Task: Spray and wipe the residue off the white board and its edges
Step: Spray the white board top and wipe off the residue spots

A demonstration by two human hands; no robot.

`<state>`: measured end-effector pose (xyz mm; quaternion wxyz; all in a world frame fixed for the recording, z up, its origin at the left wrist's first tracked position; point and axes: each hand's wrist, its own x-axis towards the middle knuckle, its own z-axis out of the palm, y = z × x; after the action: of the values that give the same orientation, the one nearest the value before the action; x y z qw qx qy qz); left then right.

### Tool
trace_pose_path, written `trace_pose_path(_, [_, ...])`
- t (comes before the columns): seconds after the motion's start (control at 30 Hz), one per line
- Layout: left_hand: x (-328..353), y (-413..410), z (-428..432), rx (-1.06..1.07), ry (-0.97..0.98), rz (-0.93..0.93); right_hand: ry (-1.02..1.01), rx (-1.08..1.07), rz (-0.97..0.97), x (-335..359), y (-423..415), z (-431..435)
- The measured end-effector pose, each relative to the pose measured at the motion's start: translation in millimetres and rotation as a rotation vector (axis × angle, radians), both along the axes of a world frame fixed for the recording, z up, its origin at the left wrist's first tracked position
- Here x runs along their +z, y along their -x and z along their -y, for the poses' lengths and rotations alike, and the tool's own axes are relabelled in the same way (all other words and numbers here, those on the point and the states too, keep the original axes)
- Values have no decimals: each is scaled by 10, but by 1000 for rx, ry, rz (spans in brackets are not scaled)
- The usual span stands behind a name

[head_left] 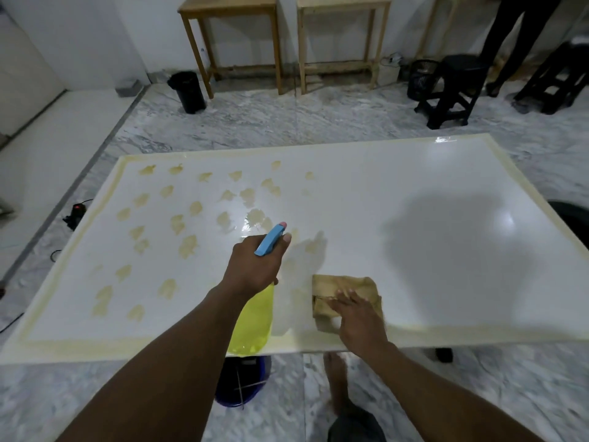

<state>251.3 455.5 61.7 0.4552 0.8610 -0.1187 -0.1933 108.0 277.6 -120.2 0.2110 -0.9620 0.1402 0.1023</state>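
Note:
A large white board (398, 199) lies flat in front of me, its left half dotted with several yellowish residue patches (178, 224) and its edges stained yellow. My left hand (255, 266) grips a spray bottle (255, 320) with a yellow body and a blue trigger head pointing toward a wet patch near the board's middle. My right hand (357, 314) presses with flat fingers on a folded brown cloth (347, 288) near the board's front edge.
A blue bucket (242, 384) stands on the marble floor under the front edge, beside my bare foot (334, 378). Wooden tables (232, 36), a black bin (188, 90), black stools (452, 87) and a standing person (516, 36) are at the back. A black device (76, 213) with cables lies at left.

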Motion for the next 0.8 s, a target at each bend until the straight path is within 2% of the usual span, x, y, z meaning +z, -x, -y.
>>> trace_pose_path(0.1, [169, 142, -68, -43, 10, 35, -129, 9, 30, 174, 76, 120])
trace_pose_path(0.27, [399, 59, 29, -50, 53, 82, -571, -188, -172, 1036, -438, 811])
trace_pose_path(0.33, [425, -60, 164, -46, 68, 68, -608, -226, -243, 1322, -681, 1102])
trace_pose_path(0.47, [378, -469, 564, -63, 46, 60, -499, -232, -330, 1576, -1354, 1752])
trace_pose_path(0.6, [278, -973, 1086, -54, 55, 37, -416, -277, -192, 1635, -2244, 2546])
trace_pose_path(0.7, [246, -1357, 1486, -73, 34, 20, -202, -282, -61, 1641, -2940, 3042])
trace_pose_path(0.8, [187, -1718, 1789, -87, 27, 54, 12, -252, -12, 1461, -3551, 3428])
